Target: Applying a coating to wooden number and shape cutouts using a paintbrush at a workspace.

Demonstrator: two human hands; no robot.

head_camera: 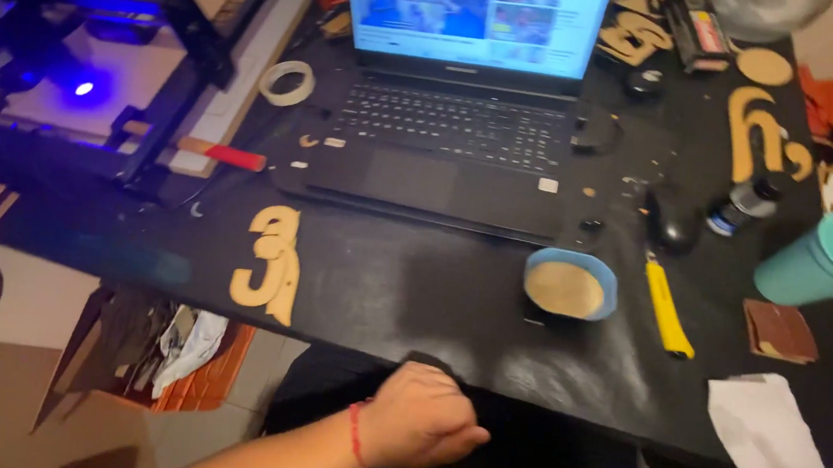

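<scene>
One bare forearm and hand (420, 420) are visible, no sleeve. A thin red cord bracelet (355, 434) encircles the wrist. Dark garment with pale marking below.

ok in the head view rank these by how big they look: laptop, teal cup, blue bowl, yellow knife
1. laptop, by far the largest
2. teal cup, partly cut off at the frame edge
3. blue bowl, close to the cup, so that order is unsure
4. yellow utility knife, slimmest
</scene>
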